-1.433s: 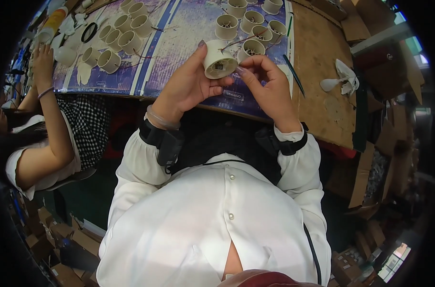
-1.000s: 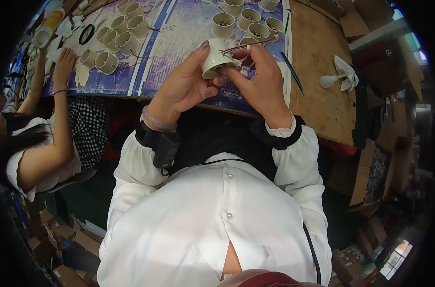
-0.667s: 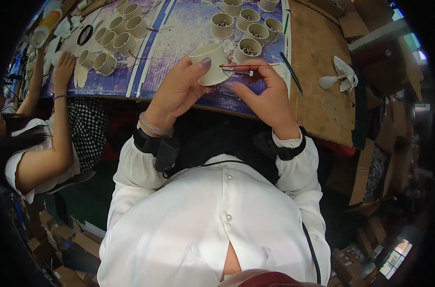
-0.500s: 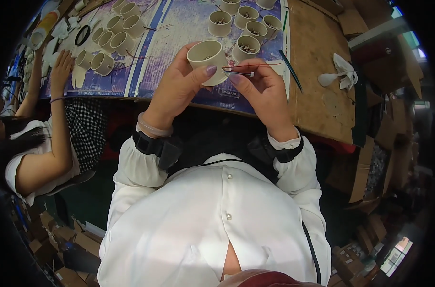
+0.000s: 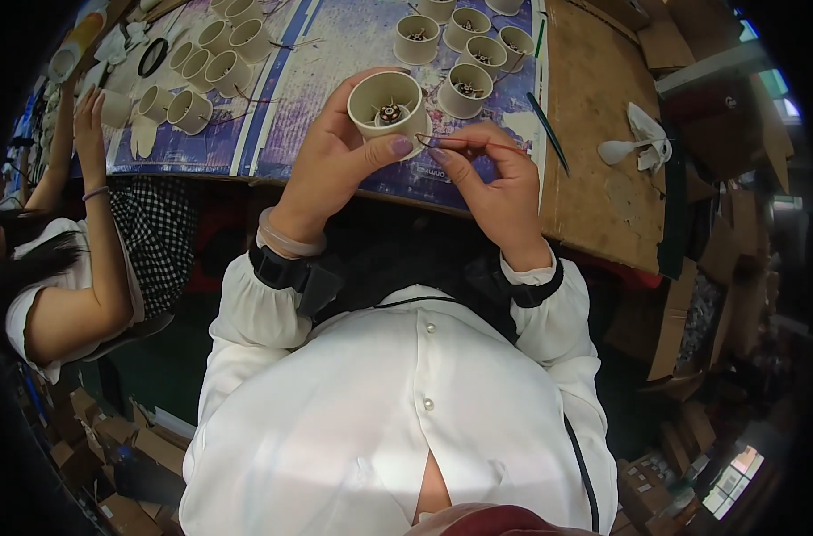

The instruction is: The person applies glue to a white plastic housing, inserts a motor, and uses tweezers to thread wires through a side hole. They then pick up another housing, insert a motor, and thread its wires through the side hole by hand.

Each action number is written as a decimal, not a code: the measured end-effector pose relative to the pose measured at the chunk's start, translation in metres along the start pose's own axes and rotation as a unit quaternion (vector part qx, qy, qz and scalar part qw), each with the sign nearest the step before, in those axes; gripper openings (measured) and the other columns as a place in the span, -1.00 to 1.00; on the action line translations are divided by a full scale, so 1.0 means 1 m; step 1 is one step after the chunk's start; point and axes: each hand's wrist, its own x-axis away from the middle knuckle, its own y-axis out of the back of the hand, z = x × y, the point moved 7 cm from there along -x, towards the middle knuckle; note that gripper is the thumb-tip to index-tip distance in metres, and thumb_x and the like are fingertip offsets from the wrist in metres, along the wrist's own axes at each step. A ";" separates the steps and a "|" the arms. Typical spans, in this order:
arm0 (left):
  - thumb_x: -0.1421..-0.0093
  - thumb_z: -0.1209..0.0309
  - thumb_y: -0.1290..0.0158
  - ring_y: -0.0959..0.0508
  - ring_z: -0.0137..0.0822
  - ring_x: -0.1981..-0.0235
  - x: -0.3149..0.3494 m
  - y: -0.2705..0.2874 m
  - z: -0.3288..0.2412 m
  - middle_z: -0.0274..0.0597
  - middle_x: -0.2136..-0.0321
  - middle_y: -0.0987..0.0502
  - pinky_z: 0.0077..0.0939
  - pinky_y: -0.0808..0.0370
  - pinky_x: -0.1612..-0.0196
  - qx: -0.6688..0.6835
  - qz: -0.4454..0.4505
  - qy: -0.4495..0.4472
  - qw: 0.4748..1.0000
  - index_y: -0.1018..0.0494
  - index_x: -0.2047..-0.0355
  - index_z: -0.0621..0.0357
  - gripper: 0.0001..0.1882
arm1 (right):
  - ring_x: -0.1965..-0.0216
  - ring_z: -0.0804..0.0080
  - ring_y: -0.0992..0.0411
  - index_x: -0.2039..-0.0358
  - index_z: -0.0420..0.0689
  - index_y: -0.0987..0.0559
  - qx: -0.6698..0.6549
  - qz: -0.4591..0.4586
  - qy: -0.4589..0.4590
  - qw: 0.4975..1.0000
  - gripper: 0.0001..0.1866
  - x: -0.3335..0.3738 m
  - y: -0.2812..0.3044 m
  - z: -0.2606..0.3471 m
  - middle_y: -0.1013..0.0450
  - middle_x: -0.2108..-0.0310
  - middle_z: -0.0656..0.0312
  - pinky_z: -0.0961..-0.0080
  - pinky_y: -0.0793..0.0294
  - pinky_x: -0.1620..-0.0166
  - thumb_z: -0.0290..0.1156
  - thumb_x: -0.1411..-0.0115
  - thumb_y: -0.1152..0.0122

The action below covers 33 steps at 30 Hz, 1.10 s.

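Observation:
My left hand (image 5: 339, 159) is closed round a cream cylindrical cup (image 5: 360, 114), its open top tipped toward me. Inside the cup sits a small round dark part with copper-coloured bits (image 5: 389, 113). Thin wires, red and dark (image 5: 460, 141), come out at the cup's right side. My right hand (image 5: 491, 183) pinches these wires between thumb and fingers, close to the cup wall. Both hands are above the table's near edge.
Similar cups with parts inside (image 5: 461, 89) stand beyond my hands. More cups (image 5: 189, 111) with wires are on the left, near a co-worker's hand (image 5: 89, 121). A dark green pen-like tool (image 5: 547, 131) and a white squeeze bulb (image 5: 614, 152) lie at right on brown cardboard (image 5: 594, 196).
The cup has tilted toward me, so the part inside now shows. My right hand has shifted slightly down along the wires. The co-worker's hand has moved left, and another cup shows beside it.

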 end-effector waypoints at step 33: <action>-0.08 0.46 -0.27 -0.41 -0.40 -0.02 0.001 -0.011 -0.014 -0.22 0.03 -0.40 -0.51 -0.39 -0.06 -0.075 -0.011 -0.061 0.995 -0.15 -0.18 0.17 -0.29 | 0.18 0.19 -0.45 0.26 -0.17 -0.54 0.235 0.009 0.225 0.946 -0.76 -0.008 0.005 0.044 -0.49 0.28 0.15 0.35 -0.38 0.05 -0.57 -0.02 -0.32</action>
